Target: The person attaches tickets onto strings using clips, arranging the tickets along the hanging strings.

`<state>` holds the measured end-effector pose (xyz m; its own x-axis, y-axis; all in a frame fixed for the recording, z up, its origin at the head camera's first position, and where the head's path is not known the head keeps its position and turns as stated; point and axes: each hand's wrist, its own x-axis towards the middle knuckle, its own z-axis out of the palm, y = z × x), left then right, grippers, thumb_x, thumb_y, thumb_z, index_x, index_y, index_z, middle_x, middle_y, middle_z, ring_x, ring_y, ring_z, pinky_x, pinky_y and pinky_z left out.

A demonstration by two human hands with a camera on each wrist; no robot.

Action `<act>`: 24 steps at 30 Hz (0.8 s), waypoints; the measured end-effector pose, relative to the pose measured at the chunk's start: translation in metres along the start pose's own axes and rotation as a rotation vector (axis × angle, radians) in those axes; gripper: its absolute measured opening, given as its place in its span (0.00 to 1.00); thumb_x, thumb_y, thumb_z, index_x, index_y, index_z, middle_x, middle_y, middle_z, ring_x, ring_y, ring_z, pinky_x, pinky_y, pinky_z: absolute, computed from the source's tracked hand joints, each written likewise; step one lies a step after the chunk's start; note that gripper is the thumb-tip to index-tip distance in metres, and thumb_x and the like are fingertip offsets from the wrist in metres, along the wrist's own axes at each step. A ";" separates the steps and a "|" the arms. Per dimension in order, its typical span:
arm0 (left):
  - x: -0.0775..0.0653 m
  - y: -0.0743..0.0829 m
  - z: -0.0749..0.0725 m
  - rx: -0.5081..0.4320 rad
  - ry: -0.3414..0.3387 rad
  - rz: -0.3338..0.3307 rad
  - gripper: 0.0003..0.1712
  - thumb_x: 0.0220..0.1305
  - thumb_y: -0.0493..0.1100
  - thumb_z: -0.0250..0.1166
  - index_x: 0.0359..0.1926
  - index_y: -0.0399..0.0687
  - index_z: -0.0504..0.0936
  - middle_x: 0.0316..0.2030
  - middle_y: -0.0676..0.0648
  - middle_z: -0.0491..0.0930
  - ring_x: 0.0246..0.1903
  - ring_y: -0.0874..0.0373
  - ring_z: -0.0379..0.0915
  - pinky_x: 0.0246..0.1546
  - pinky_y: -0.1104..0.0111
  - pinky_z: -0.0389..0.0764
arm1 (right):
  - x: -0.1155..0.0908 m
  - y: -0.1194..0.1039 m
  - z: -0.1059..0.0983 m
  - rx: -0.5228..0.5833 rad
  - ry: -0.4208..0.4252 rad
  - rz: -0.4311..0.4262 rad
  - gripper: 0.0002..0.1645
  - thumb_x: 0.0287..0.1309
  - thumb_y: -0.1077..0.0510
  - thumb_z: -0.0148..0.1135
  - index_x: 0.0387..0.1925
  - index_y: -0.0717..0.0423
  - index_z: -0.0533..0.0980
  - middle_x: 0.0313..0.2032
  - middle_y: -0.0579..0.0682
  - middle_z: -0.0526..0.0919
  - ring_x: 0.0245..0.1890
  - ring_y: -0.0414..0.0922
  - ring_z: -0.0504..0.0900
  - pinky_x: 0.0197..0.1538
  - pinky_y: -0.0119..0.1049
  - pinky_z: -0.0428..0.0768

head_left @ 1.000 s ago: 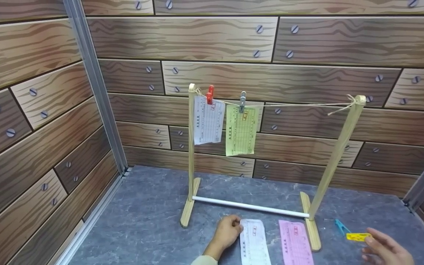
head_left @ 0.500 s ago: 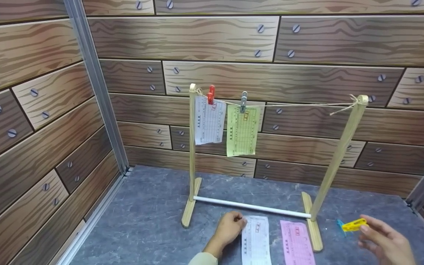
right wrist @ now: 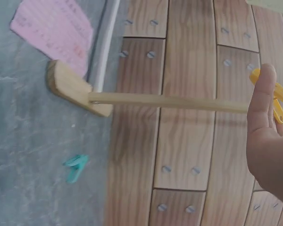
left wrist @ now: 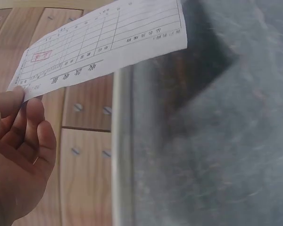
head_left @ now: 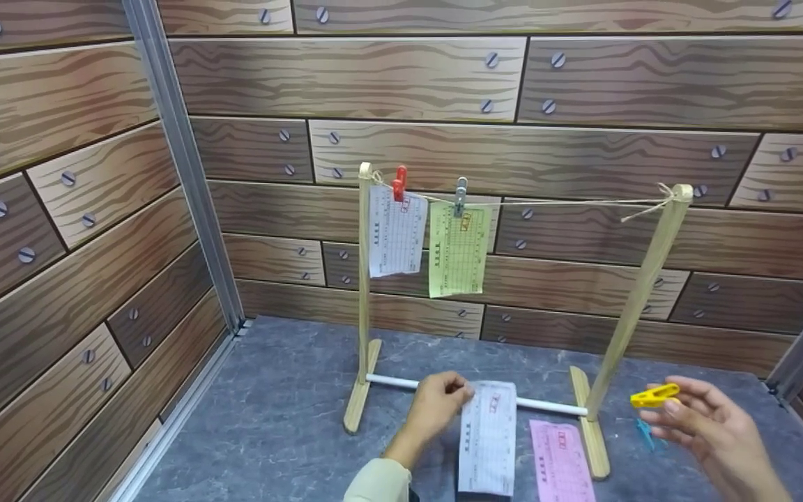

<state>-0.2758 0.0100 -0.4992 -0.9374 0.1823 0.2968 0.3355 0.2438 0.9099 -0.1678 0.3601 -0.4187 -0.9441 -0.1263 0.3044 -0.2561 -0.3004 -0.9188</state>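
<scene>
My left hand [head_left: 436, 408] pinches the top left corner of a white receipt slip [head_left: 488, 439], which is raised off the table and casts a shadow below. In the left wrist view the slip [left wrist: 104, 42] stretches away from thumb and fingers. My right hand [head_left: 712, 425] holds a yellow clothespin [head_left: 654, 396] between thumb and fingers, above the table to the right of the stand. A teal clothespin [head_left: 645, 436] lies on the table under that hand. The pink slip [head_left: 562, 460] lies flat by the stand's right foot.
A wooden stand with a left post [head_left: 364, 279], a right post [head_left: 642, 300] and a white bottom bar [head_left: 548, 406] carries a string [head_left: 569, 202]. A red clothespin [head_left: 399, 184] holds a white slip [head_left: 396, 237] on it; a grey clothespin [head_left: 460, 196] holds a yellow-green slip [head_left: 459, 258].
My left hand has lifted the white slip off the table, up and slightly right. My right hand has raised the yellow clothespin away from the teal one and moved it left.
</scene>
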 end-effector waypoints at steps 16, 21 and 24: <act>0.023 0.066 -0.013 0.021 0.064 0.215 0.03 0.59 0.35 0.64 0.31 0.46 0.82 0.21 0.58 0.74 0.22 0.67 0.68 0.23 0.72 0.73 | 0.025 -0.023 0.043 -0.209 -0.016 -0.099 0.23 0.61 0.77 0.48 0.58 0.74 0.62 0.46 0.63 0.77 0.38 0.57 0.82 0.35 0.49 0.80; 0.033 0.080 -0.015 0.009 0.069 0.276 0.04 0.58 0.34 0.64 0.33 0.46 0.84 0.21 0.58 0.74 0.21 0.67 0.68 0.22 0.73 0.72 | 0.032 -0.030 0.053 -0.298 -0.007 -0.114 0.22 0.60 0.76 0.51 0.57 0.74 0.63 0.45 0.65 0.77 0.37 0.57 0.83 0.35 0.50 0.80; 0.038 0.087 -0.018 0.019 0.081 0.292 0.04 0.58 0.34 0.65 0.32 0.47 0.84 0.20 0.58 0.74 0.21 0.67 0.67 0.22 0.74 0.72 | 0.037 -0.035 0.059 -0.351 0.001 -0.104 0.22 0.60 0.74 0.53 0.57 0.71 0.65 0.44 0.65 0.77 0.37 0.57 0.83 0.35 0.51 0.80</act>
<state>-0.2842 0.0212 -0.4039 -0.8049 0.1707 0.5683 0.5932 0.2102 0.7771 -0.1812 0.3096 -0.3608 -0.9094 -0.1114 0.4007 -0.4061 0.0309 -0.9133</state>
